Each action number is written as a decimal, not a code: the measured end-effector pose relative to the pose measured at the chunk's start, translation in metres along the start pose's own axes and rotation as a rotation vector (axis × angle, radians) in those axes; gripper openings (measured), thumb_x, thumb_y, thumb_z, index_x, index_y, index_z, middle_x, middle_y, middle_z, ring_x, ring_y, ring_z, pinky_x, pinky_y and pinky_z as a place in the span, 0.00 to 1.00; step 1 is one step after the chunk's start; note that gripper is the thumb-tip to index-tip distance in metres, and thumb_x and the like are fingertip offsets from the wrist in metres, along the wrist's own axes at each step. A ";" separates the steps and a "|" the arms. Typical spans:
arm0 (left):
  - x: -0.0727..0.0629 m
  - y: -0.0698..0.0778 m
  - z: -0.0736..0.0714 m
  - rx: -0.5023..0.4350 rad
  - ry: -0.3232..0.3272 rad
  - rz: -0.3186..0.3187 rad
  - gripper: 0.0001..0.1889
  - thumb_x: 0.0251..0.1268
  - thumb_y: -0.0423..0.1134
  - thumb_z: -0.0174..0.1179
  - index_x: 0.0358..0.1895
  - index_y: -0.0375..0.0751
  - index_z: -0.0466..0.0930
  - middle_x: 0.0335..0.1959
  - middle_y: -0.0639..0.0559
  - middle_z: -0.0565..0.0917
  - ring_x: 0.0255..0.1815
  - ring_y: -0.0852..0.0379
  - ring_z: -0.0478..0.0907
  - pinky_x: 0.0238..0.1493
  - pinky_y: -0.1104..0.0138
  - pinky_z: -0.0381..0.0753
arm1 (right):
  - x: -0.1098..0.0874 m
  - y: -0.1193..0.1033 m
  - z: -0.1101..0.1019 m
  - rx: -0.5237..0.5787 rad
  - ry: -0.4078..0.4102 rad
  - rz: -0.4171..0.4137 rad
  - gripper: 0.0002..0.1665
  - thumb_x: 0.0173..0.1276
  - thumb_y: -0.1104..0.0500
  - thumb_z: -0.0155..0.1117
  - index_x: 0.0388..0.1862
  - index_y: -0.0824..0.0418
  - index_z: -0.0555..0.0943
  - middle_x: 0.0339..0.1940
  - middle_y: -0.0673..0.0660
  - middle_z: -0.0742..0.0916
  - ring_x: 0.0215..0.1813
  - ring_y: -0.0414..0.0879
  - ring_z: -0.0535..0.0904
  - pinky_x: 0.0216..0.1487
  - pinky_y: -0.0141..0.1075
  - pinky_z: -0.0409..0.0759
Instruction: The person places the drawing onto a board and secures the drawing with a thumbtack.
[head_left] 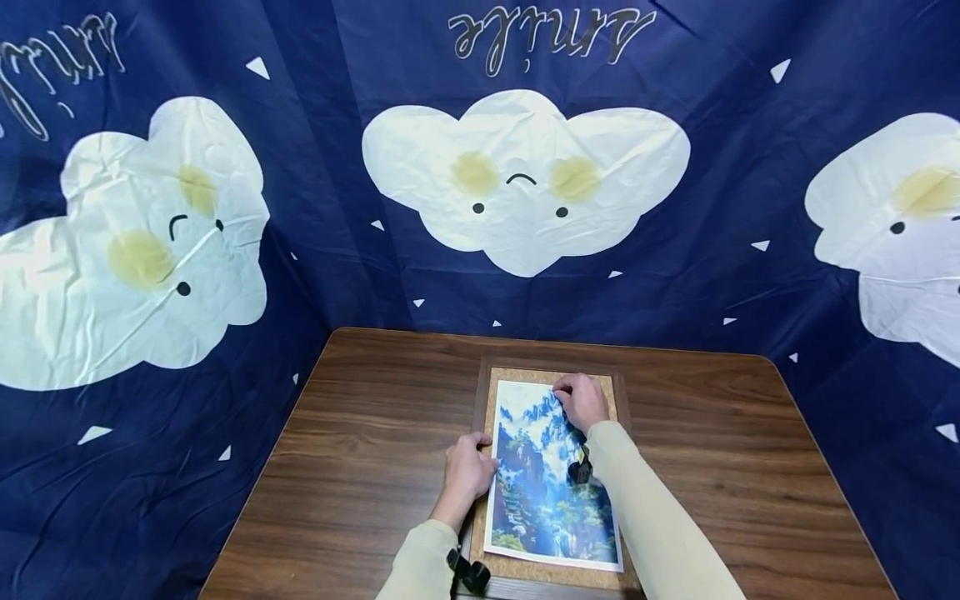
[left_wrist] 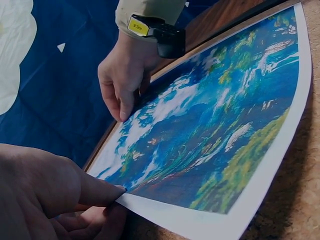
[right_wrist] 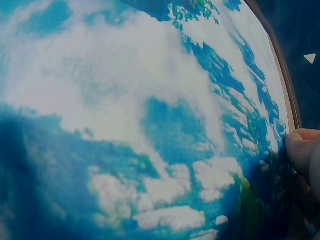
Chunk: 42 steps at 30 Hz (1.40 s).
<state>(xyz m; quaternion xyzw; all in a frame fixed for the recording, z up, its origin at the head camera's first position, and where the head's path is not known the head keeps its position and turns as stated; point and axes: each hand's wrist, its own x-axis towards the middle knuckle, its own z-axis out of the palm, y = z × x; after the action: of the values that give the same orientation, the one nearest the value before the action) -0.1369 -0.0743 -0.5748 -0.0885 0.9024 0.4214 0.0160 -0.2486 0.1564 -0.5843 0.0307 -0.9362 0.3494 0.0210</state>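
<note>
A printed landscape picture with blue mountains, mist and a white border lies over a cork board in a brown frame. My left hand pinches the picture's left edge, its thumb on top and the other fingers curled beneath the paper in the left wrist view. Near the picture's upper right part, my right hand pinches the top edge, its thumb showing at the right wrist view's edge. The sheet bows slightly, and its near corner is lifted off the cork in the left wrist view.
The board rests on a brown wooden table, close to its far edge. A dark blue curtain with white clouds and triangles hangs behind and at both sides. Each wrist carries a small black camera.
</note>
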 end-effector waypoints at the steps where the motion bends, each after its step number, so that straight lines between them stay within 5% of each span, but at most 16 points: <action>1: 0.000 0.000 0.000 0.001 0.001 0.002 0.16 0.55 0.29 0.76 0.49 0.38 0.88 0.26 0.51 0.90 0.38 0.48 0.88 0.52 0.52 0.84 | 0.000 0.000 0.001 0.003 0.001 0.002 0.06 0.76 0.60 0.68 0.42 0.54 0.92 0.40 0.53 0.91 0.39 0.49 0.85 0.48 0.52 0.85; 18: 0.000 -0.002 0.000 0.011 -0.017 -0.008 0.17 0.56 0.29 0.75 0.50 0.38 0.88 0.26 0.51 0.90 0.43 0.43 0.87 0.54 0.50 0.83 | 0.006 0.000 0.002 0.061 0.014 0.056 0.06 0.73 0.60 0.71 0.40 0.56 0.94 0.43 0.56 0.92 0.44 0.54 0.87 0.50 0.53 0.86; 42: 0.001 0.000 0.000 -0.006 -0.024 -0.011 0.18 0.56 0.29 0.75 0.51 0.37 0.87 0.26 0.50 0.90 0.32 0.53 0.88 0.50 0.51 0.85 | 0.012 -0.006 0.003 0.144 0.022 0.233 0.04 0.69 0.58 0.76 0.38 0.55 0.95 0.43 0.57 0.92 0.50 0.57 0.86 0.56 0.56 0.83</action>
<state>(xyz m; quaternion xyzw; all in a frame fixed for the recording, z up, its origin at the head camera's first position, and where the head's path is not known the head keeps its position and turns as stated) -0.1378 -0.0743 -0.5751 -0.0885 0.9004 0.4250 0.0291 -0.2600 0.1498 -0.5816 -0.0807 -0.9056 0.4162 -0.0118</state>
